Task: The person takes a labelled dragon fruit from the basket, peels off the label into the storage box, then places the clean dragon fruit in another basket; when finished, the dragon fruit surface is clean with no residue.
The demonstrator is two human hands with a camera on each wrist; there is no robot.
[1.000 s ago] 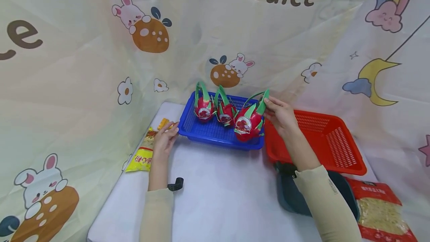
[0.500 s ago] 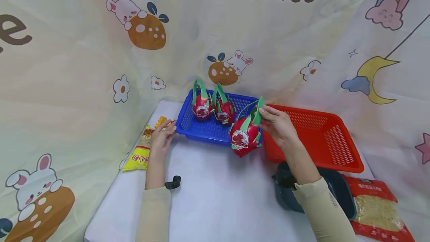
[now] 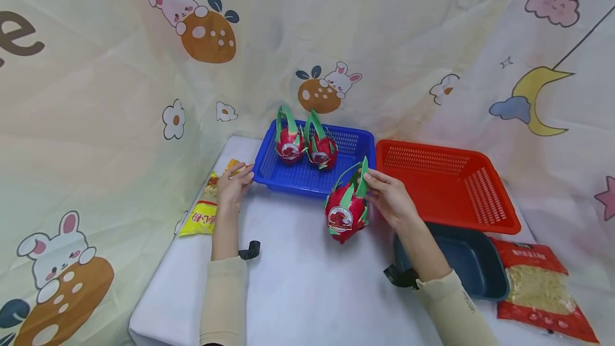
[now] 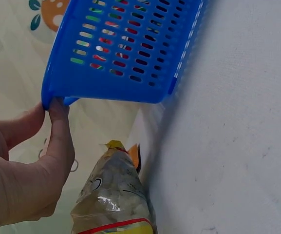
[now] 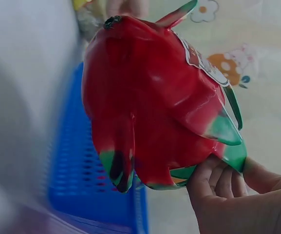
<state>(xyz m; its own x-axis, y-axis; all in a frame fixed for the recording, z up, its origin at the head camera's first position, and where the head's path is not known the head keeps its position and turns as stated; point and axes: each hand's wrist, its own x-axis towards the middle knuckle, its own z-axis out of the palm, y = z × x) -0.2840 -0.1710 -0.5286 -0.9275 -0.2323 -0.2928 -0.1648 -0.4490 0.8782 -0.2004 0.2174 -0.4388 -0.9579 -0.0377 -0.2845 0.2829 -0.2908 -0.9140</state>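
Note:
My right hand [image 3: 391, 196] pinches a green leaf at the top of a red dragon fruit [image 3: 345, 210], which hangs above the white table in front of the blue basket. In the right wrist view the dragon fruit [image 5: 150, 102] fills the middle, with fingers [image 5: 215, 183] and thumb on its leaf. Two more dragon fruits [image 3: 290, 144] stand side by side in the left part of the blue basket [image 3: 293, 181]. My left hand [image 3: 233, 186] holds that basket's left front corner; the left wrist view shows thumb and finger pinching its rim [image 4: 50, 92].
A red basket [image 3: 447, 188] stands right of the blue one. In front of it sit a dark blue-grey tub [image 3: 473, 260], partly behind my right forearm, and a red bag of pale food [image 3: 543, 290]. A yellow packet [image 3: 200, 217] lies by my left forearm.
My right hand has brought the dragon fruit out over the blue basket's front rim, toward me and slightly left. My left hand has stayed at the basket corner.

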